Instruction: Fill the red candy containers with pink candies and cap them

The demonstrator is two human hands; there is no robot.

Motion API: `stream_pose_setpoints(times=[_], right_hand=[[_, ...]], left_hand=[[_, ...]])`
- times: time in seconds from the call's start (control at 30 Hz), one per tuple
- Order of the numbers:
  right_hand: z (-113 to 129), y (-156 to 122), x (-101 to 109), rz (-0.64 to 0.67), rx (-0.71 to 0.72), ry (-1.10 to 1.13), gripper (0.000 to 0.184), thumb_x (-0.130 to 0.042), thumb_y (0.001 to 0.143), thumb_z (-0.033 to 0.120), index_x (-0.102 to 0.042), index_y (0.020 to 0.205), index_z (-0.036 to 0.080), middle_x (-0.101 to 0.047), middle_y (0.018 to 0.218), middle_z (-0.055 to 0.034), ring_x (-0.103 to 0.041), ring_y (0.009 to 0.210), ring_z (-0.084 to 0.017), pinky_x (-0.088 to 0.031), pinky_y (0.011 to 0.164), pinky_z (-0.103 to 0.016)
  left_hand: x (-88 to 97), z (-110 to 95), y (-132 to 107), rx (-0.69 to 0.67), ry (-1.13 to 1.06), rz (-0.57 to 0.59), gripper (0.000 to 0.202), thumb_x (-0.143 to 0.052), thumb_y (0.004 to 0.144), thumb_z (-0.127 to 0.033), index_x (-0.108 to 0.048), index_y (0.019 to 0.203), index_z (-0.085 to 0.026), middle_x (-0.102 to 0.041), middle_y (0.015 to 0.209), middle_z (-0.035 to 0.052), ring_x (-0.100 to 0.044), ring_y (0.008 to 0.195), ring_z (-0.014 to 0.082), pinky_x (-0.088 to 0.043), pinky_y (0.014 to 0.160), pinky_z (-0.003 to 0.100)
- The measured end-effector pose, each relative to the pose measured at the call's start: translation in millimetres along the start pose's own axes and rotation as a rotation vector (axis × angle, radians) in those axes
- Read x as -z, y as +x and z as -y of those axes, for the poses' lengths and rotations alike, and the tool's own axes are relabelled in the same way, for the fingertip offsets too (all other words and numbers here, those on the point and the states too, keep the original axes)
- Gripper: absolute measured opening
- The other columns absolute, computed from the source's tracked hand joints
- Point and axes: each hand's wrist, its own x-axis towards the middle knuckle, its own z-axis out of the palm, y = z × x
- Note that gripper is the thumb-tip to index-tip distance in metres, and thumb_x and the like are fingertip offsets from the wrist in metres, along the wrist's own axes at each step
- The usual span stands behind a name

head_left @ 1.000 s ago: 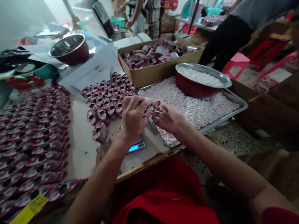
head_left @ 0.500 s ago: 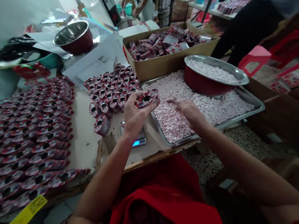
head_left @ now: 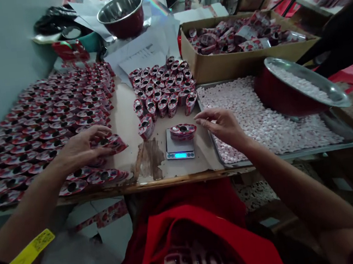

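My left hand (head_left: pixel 86 147) is at the right edge of the packed rows, its fingers closed around a small oval carton (head_left: pixel 114 143) with a red and white print and a hole in its top. My right hand (head_left: pixel 223 128) hovers at the tray's left rim, its bent fingertips close to another oval carton (head_left: pixel 183 132). Whatever those fingers pinch, if anything, is too small to make out. That carton sits on a small digital scale (head_left: pixel 180 147) with a lit blue display. Pale pink candies (head_left: pixel 239 131) cover the metal tray (head_left: pixel 292 153).
Rows of matching cartons (head_left: pixel 48 116) fill the left side. A smaller group (head_left: pixel 161 83) stands behind the scale. A cardboard box (head_left: pixel 220 66) holds more cartons. One red bowl (head_left: pixel 279 91) of candies tilts on the tray; another bowl (head_left: pixel 125 22) stands behind.
My left hand has moved left, from above the scale to the packed rows. A carton now rests on the scale. My right hand has come nearer to it, and the view has shifted.
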Motion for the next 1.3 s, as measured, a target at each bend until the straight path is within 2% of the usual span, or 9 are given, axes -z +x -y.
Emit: stream_pose_setpoints(times=[0.13,0.27,0.47,0.63,0.77,0.9,1.1,1.2,1.3], right_hand=[[1,0,4,-0.026,-0.052,0.001,0.02,-0.076,0.088,0.034,-0.083,0.1,0.019,-0.082,0.093,-0.0065,-0.072,0.081,-0.022,-0.053,0.074,-0.034],[9,-6,-4,0.031,0.041,-0.105,0.02,-0.077,0.089,0.032,-0.081,0.103,0.018,-0.079,0.095,-0.0082,-0.068,0.084,-0.023,-0.051,0.073,-0.035],[12,-3,-4,0.091,0.094,-0.355,0.019,-0.065,0.096,0.022,-0.077,0.11,0.02,-0.076,0.103,-0.0098,-0.067,0.094,-0.025,-0.052,0.084,-0.038],[-10,-17,35,0.313,-0.069,-1.002,0.035,-0.068,0.091,0.021,-0.074,0.124,0.015,-0.074,0.114,-0.0176,-0.066,0.105,-0.034,-0.049,0.091,-0.043],[-38,-26,60,0.43,-0.11,-1.049,0.031,-0.071,0.089,0.026,-0.075,0.118,0.018,-0.074,0.109,-0.0157,-0.066,0.092,-0.028,-0.046,0.076,-0.036],[-63,-16,77,0.331,-0.209,-0.767,0.012,-0.071,0.085,0.029,-0.078,0.092,0.022,-0.075,0.081,-0.0064,-0.064,0.07,-0.023,-0.041,0.063,-0.032],[-67,-5,93,0.185,-0.311,-0.595,0.014,-0.077,0.082,0.036,-0.08,0.08,0.022,-0.07,0.067,-0.0048,-0.061,0.064,-0.024,-0.039,0.062,-0.035],[-57,-2,92,0.121,-0.309,-0.594,0.012,-0.073,0.084,0.032,-0.079,0.08,0.022,-0.072,0.072,-0.0067,-0.062,0.067,-0.024,-0.04,0.064,-0.036],[-36,6,81,0.109,-0.374,-0.26,0.022,-0.071,0.089,0.04,-0.079,0.094,0.02,-0.066,0.065,-0.0031,-0.058,0.058,-0.019,-0.041,0.057,-0.033]], left_hand=[[-1.5,18,1,-0.182,0.113,0.178,0.081,-0.061,0.078,-0.089,-0.078,0.118,-0.02,-0.078,0.116,0.0068,-0.07,0.107,0.0273,-0.051,0.097,0.035],[3.2,26,3,-0.243,0.304,0.3,0.047,-0.064,0.088,-0.054,-0.081,0.12,-0.024,-0.08,0.117,0.0052,-0.071,0.108,0.0264,-0.049,0.096,0.032],[0.3,23,3,-0.369,0.506,0.357,0.047,-0.05,0.094,-0.027,-0.076,0.131,-0.019,-0.079,0.12,0.0123,-0.069,0.112,0.0298,-0.047,0.098,0.036],[-5.6,27,4,-0.421,0.528,0.407,0.042,-0.048,0.099,-0.028,-0.077,0.129,-0.022,-0.08,0.108,0.0098,-0.068,0.104,0.0298,-0.046,0.098,0.038],[-3.0,35,3,-0.411,0.384,0.324,0.038,-0.06,0.096,-0.045,-0.08,0.124,-0.029,-0.08,0.124,0.0058,-0.07,0.113,0.0288,-0.05,0.103,0.039],[-16.2,-4,-5,-0.5,0.301,0.164,0.037,-0.072,0.086,-0.042,-0.081,0.121,-0.035,-0.079,0.13,0.0056,-0.072,0.116,0.033,-0.053,0.102,0.045],[-81.4,-103,-3,-0.38,0.224,-0.085,0.027,-0.073,0.092,-0.033,-0.08,0.118,-0.029,-0.081,0.119,0.0064,-0.075,0.109,0.0311,-0.056,0.096,0.041],[-97.9,-114,3,-0.372,0.2,-0.137,0.023,-0.073,0.094,-0.029,-0.079,0.116,-0.026,-0.081,0.117,0.0073,-0.074,0.111,0.0314,-0.055,0.099,0.042],[-97.9,-99,4,-0.377,0.095,-0.192,0.022,-0.073,0.096,-0.031,-0.078,0.117,-0.026,-0.081,0.116,0.0056,-0.075,0.108,0.0279,-0.055,0.097,0.039]])
